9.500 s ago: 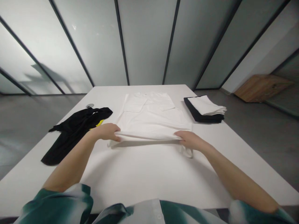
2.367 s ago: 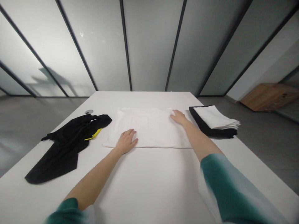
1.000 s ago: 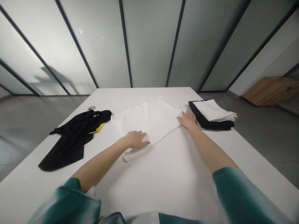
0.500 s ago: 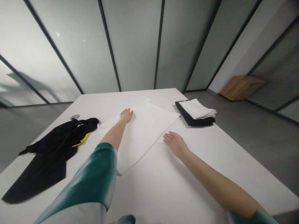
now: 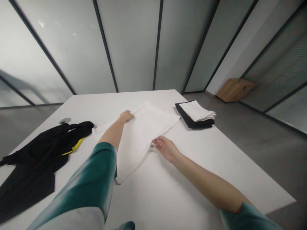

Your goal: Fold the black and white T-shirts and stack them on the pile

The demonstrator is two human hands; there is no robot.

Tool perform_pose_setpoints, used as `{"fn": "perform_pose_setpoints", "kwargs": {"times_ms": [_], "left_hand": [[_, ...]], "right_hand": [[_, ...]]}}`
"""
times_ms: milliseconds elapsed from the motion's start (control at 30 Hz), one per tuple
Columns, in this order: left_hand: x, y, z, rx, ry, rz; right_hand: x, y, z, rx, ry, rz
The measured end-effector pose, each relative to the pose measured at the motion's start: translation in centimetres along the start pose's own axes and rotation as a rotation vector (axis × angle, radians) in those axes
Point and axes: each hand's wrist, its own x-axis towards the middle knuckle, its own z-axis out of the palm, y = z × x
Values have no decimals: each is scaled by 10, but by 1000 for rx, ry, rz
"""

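A white garment (image 5: 144,127) lies spread on the table in front of me, a corner toward me and a narrower part sticking out to the left; its exact kind is hard to tell. My left hand (image 5: 126,116) is at its upper left part, fingers curled down and closed on the fabric. On the near right edge, my right hand (image 5: 166,147) pinches the hem between thumb and fingers and lifts it slightly off the surface.
On the white table (image 5: 192,172), a crumpled black garment (image 5: 35,163) with a yellow piece (image 5: 74,147) lies to the left, near a grey disc (image 5: 65,120). A folded stack of white cloth (image 5: 198,111) on black cloth (image 5: 201,125) sits at the right. A wooden cabinet (image 5: 235,90) stands beyond.
My right hand has moved left to the garment's edge and closed on it, raising that edge a little. My left hand's fingers have curled in. The view has shifted slightly right.
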Motion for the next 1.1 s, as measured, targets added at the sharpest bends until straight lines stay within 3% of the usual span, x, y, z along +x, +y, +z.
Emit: {"fn": "perform_pose_setpoints", "kwargs": {"times_ms": [167, 300, 433, 500, 667, 833, 967, 1100], "left_hand": [[-4, -2, -6, -116, 16, 52], [-12, -3, -24, -236, -13, 44], [-30, 0, -46, -698, -135, -11], [-46, 2, -58, -883, -165, 36], [-85, 7, -91, -993, -153, 251], [-87, 17, -122, -952, -42, 323], [-61, 40, -147, -843, 130, 276], [-35, 59, -181, -715, 369, 325]], "right_hand": [[19, -9, 11, -108, 132, 24], [25, -17, -1, -193, 182, -52], [18, -33, -30, -202, 90, -219], [14, -47, -43, -211, 55, -318], [10, -97, -52, -246, 33, -583], [22, -148, -24, -259, 86, -718], [43, -189, 17, -307, 155, -656], [57, -228, 49, -345, 182, -804]]}}
